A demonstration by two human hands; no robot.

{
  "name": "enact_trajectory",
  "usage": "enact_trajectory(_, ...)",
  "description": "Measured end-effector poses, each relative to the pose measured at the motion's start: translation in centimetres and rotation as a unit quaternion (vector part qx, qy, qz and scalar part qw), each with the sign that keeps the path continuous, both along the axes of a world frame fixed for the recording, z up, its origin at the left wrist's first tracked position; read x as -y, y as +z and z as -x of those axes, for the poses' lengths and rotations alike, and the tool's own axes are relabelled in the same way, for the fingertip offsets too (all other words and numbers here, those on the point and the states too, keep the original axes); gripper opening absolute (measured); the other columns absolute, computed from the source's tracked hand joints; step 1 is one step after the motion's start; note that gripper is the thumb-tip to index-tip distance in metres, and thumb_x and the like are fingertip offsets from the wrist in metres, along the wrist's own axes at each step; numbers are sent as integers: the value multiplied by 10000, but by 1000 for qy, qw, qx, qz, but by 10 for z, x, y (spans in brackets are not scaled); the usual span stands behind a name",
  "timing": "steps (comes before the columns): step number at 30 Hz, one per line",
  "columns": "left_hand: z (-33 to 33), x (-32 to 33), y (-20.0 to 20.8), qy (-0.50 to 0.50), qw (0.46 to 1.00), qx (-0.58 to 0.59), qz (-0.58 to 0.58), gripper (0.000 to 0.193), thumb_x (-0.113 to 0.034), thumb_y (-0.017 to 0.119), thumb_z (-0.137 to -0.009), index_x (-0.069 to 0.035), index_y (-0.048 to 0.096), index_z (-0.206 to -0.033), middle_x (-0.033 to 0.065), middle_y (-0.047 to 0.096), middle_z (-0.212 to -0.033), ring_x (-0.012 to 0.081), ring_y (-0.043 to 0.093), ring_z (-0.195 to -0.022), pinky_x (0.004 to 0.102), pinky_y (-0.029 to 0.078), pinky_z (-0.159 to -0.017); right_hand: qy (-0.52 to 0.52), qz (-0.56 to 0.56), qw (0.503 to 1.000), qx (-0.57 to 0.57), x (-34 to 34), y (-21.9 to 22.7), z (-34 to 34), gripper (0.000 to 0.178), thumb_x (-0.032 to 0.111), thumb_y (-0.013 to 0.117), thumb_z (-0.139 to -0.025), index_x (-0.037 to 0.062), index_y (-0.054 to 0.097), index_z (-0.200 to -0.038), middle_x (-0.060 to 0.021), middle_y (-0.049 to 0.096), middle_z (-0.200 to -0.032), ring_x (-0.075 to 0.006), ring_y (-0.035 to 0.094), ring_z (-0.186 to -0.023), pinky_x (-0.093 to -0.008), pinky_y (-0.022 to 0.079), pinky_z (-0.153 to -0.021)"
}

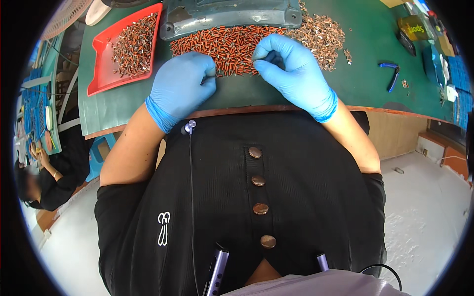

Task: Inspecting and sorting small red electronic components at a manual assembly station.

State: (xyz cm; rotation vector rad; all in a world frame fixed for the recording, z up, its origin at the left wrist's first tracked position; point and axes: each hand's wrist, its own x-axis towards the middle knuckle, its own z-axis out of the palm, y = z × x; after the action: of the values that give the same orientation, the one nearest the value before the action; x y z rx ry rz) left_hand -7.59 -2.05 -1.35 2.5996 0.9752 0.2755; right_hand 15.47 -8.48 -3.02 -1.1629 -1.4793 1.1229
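My left hand (181, 83), in a thin blue glove, is at the near left edge of a wide heap of small orange parts (222, 47); its fingers are curled inward and the thumb lies close to the forefinger, but I cannot tell if some part is held between them; my right hand (297, 69), gloved in the same blue, is at the right end of this heap; its forefinger and thumb bend toward each other above the orange parts, almost closed (the tips are small in my view, so I cannot say whether they grip anything); the heap lies on the green table (368, 89), in front of me, directly before a worn dark green casing (232, 17); to its right, behind my right hand, is spread a second heap of small copper-coloured pieces (323, 39); on my left stands a red tray (102, 69), tilted in my view, with many small metallic parts (136, 47) inside; farther to the right, well apart from my hands, lies a cutting tool with blue handles (393, 76); my black top (217, 197) fills the lower middle, and an earphone (189, 127) hangs on it; at the far left another person (59, 185) sits near a blue stool (98, 157).
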Motion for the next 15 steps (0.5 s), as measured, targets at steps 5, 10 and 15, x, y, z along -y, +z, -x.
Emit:
enact_trajectory(5,-24,-3,20,74,957,222,171,107,-67,689,-814,-29,657,-909,68,657,-783,136,633,-678,275,507,-629,-19,37,991,-126,-9,6,9,72,21,639,-907,25,607,-972,-4,612,-875,-69,583,-812,-229,495,-739)
enact_trajectory(10,-53,-6,30,70,920,354,154,127,-54,693,-824,-12,666,-940,42,670,-803,78,616,-683,225,499,-623,-63,-7,972,-228,-20,20,12,74,-16,599,-939,-4,582,-1011,-59,628,-952,-120,619,-890,-272,515,-861)
enact_trajectory(15,-64,-10,26,82,908,387,137,140,-16,682,-813,-11,665,-951,32,674,-848,85,620,-719,242,508,-669,-129,-20,979,-155,-28,22,12,64,3,584,-960,-4,561,-1019,-59,622,-928,-107,606,-833,-247,513,-800)
